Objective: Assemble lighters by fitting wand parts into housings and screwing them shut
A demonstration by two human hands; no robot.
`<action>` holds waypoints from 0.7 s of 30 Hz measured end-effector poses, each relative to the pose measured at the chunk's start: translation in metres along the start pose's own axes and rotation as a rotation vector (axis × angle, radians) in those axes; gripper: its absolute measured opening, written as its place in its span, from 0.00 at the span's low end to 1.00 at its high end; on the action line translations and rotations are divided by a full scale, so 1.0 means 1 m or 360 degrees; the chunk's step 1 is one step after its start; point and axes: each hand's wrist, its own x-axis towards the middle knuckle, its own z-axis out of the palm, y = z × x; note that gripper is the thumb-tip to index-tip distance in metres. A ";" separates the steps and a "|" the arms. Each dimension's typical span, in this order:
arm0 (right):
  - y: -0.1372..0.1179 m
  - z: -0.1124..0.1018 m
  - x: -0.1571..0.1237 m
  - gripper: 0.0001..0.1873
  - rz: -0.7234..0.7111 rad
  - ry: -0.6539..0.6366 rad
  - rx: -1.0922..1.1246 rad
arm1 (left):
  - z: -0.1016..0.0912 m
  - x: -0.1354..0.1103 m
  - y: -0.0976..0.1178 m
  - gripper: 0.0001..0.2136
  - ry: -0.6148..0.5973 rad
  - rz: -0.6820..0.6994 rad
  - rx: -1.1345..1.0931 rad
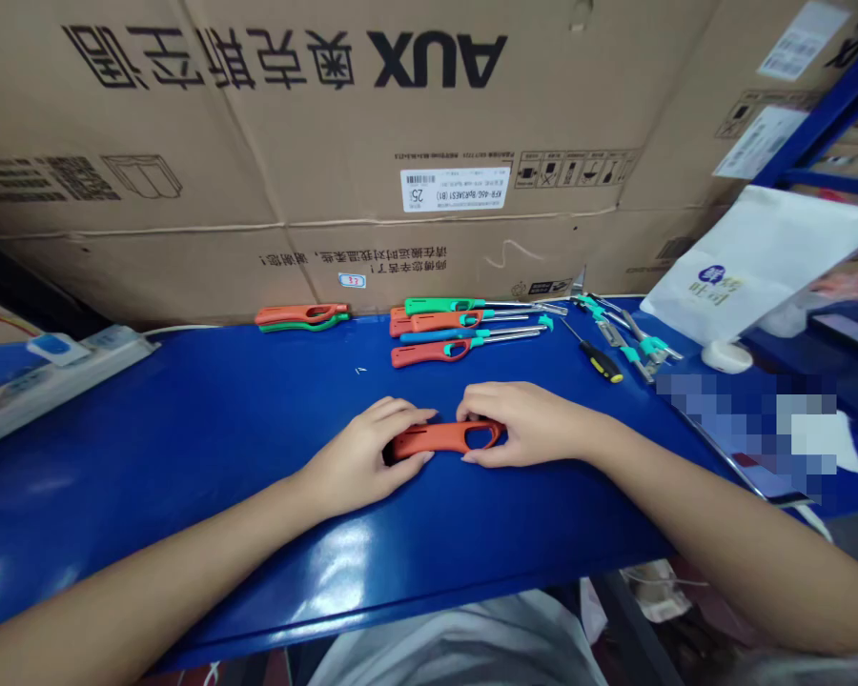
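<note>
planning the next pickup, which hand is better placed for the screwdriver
Probably the right hand: it is nearer the screwdriver; the left hand is farther off, at the other end of the orange handle.

Counting two bare hands (361,448), three loop-handled orange or green plastic casings (433,438), at least four colourful metal-tubed lighters (418,355), one yellow-and-black screwdriver (602,363), one white power strip (78,374).

You get soft, fairly even light across the cardboard (315,152), while the glossy counter (257,400) throws white glare at you in the lower middle and far lower left. Wide-angle stretch pulls your frame's edges; blocky pixels mask a patch at right.
</note>
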 end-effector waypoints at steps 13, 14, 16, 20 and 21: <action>0.004 -0.010 -0.004 0.16 0.0061 -0.0088 -0.0031 | 0.001 -0.003 -0.007 0.19 0.0031 -0.0014 -0.0062; 0.004 -0.010 -0.005 0.16 0.0057 -0.0089 -0.0040 | 0.001 -0.003 -0.008 0.19 0.0026 -0.0022 -0.0066; 0.004 -0.011 -0.006 0.17 0.0044 -0.0088 -0.0055 | 0.002 -0.002 -0.008 0.19 0.0024 -0.0034 -0.0075; 0.005 -0.014 -0.008 0.18 0.0004 -0.0074 -0.0075 | 0.002 -0.001 -0.008 0.19 0.0044 -0.0051 -0.0100; 0.006 -0.014 -0.008 0.18 -0.0002 -0.0068 -0.0087 | 0.002 -0.001 -0.008 0.19 0.0048 -0.0057 -0.0105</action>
